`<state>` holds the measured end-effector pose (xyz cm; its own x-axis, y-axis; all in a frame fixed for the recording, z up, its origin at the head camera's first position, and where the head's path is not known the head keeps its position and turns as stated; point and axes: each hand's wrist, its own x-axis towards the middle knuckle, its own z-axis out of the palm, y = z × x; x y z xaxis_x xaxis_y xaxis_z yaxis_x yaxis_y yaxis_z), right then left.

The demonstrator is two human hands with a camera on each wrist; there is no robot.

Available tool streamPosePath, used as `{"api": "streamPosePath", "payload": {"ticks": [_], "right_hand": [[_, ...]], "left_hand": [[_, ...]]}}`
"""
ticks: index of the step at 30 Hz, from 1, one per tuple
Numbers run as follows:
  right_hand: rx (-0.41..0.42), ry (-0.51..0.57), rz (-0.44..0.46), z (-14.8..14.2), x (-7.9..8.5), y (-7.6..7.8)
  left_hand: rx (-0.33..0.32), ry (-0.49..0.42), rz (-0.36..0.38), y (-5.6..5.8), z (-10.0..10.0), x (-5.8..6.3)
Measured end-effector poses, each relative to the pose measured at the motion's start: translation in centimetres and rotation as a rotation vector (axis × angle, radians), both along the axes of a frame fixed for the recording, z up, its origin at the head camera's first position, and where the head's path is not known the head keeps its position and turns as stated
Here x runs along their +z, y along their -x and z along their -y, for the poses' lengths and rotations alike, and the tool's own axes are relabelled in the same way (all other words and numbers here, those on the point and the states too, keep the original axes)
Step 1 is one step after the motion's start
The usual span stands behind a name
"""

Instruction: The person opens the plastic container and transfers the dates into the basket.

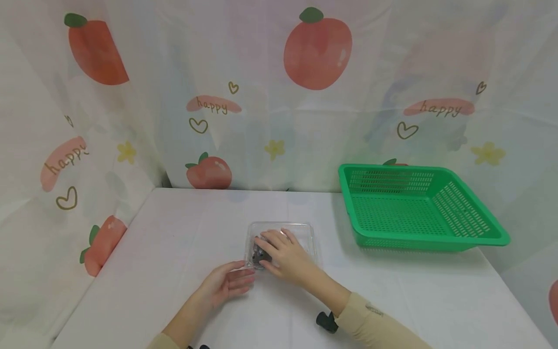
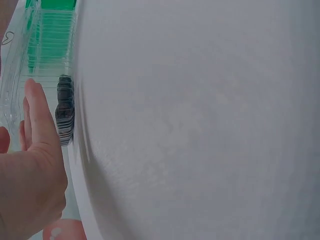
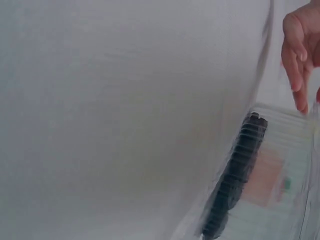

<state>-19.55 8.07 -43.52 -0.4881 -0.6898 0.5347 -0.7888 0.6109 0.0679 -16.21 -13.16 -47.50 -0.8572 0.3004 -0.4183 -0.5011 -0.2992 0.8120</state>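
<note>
A clear ribbed plastic box (image 1: 307, 237) sits on the white table, with dark round fruit (image 1: 260, 254) like blueberries in its left part. Through the box wall the fruit (image 2: 65, 107) shows in the left wrist view, lying along the bottom. My right hand (image 1: 283, 254) is over the box, palm down, with its fingers spread loosely above the fruit; whether the fingertips touch it is hidden. Beside the box's near left corner is my left hand (image 1: 228, 285), its fingers loosely extended. I cannot tell whether those fingers (image 3: 298, 80) touch the box wall.
A green slotted basket (image 1: 396, 237) stands at the back right of the table (image 1: 196, 218). A cloth printed with fruit (image 1: 318, 53) hangs behind and at the sides. Under the right forearm is a black device (image 1: 327, 322).
</note>
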Motion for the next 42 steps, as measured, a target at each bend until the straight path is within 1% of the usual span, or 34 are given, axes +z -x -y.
{"api": "streamPosePath", "payload": {"ticks": [6,10,14,18,23,28,31,42], "right_hand": [[0.031,-0.034,0.025,0.8,0.0,-0.1],[0.028,-0.076,0.032,1.1,-0.4,0.0],[0.024,-0.123,0.020,1.3,-0.6,0.2],[0.028,-0.157,-0.010,1.4,-0.7,0.2],[0.027,-0.173,-0.017,1.7,-0.8,0.1],[0.024,-0.180,0.004,1.8,-0.9,0.1],[0.026,-0.176,0.012,1.8,-1.0,0.1],[0.033,-0.162,0.015,1.9,-0.9,0.0]], "left_hand": [[-0.020,-0.001,-0.013,0.0,0.1,-0.1],[-0.035,-0.014,-0.020,-0.1,0.2,-0.1],[-0.046,-0.027,-0.020,-0.1,0.2,-0.1],[-0.050,-0.026,-0.021,0.0,0.2,0.0],[-0.061,-0.020,-0.029,0.0,0.0,0.0],[-0.042,-0.060,-0.006,-0.1,0.1,-0.1],[-0.039,-0.069,-0.004,-0.2,0.2,-0.2],[-0.074,-0.043,-0.037,-0.2,0.2,-0.3]]}}
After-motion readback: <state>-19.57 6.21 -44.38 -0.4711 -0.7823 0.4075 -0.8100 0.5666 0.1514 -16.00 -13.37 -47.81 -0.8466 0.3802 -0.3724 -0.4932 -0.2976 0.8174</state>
